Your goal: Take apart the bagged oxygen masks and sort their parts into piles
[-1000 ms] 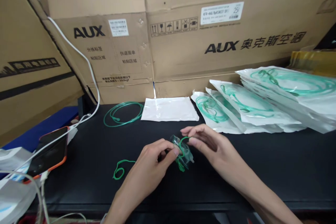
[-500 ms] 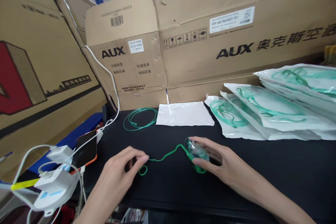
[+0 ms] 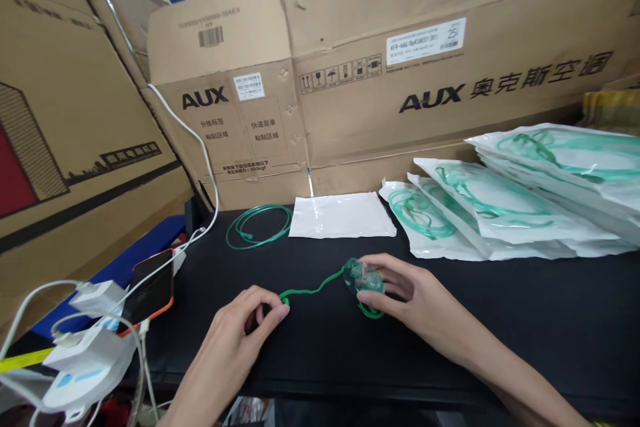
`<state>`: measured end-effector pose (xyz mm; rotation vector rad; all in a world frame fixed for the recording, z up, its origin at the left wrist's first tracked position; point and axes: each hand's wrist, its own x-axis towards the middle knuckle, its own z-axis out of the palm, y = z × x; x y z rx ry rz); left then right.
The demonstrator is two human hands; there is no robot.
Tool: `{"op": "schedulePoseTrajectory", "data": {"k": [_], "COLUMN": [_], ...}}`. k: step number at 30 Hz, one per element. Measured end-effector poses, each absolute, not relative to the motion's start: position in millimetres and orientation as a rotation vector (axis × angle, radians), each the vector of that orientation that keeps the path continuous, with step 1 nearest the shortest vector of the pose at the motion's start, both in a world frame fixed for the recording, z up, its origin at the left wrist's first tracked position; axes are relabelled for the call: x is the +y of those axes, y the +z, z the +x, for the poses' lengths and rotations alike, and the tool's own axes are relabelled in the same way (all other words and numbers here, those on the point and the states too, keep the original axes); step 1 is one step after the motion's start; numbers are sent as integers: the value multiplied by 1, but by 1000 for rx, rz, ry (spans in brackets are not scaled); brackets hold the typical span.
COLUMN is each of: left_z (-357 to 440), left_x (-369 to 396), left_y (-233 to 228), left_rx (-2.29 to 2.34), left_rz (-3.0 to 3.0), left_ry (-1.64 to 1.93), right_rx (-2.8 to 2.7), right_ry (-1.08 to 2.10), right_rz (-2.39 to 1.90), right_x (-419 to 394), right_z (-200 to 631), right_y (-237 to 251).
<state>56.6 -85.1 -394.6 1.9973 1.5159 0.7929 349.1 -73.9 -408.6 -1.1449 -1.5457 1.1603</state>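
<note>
A clear green-tinted oxygen mask [image 3: 363, 277] lies on the black table [image 3: 500, 333], and my right hand [image 3: 400, 297] grips it from the right. A green elastic strap [image 3: 313, 290] runs from the mask leftward. My left hand [image 3: 240, 330] pinches the strap's free end between thumb and forefinger. A coil of green tubing [image 3: 257, 225] rests at the table's back left, next to an empty white pouch [image 3: 343, 215].
Several sealed pouches with green masks [image 3: 500, 210] are stacked at the back right. AUX cardboard boxes [image 3: 380, 73] wall the rear and left. A phone in an orange case [image 3: 150, 290], white chargers [image 3: 85, 360] and a white cable [image 3: 197, 140] sit at the left edge.
Both hands held the mask together a second ago. My left hand has since drawn the strap out to the left, while my right hand keeps the mask on the table.
</note>
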Motion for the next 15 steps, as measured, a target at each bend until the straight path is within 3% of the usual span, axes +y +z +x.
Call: {"op": "schedulePoseTrajectory", "data": {"k": [8, 15], "left_z": [105, 130], "left_x": [-60, -59], "left_y": [-382, -389], "left_rx": [973, 1032], "left_rz": [1308, 1328], "left_ry": [1006, 968], "right_rx": [-1359, -1309], "right_ry": [1226, 1351], "right_rz": [-997, -938], "right_x": [-80, -80], "right_z": [351, 349], "right_y": [-390, -389]}}
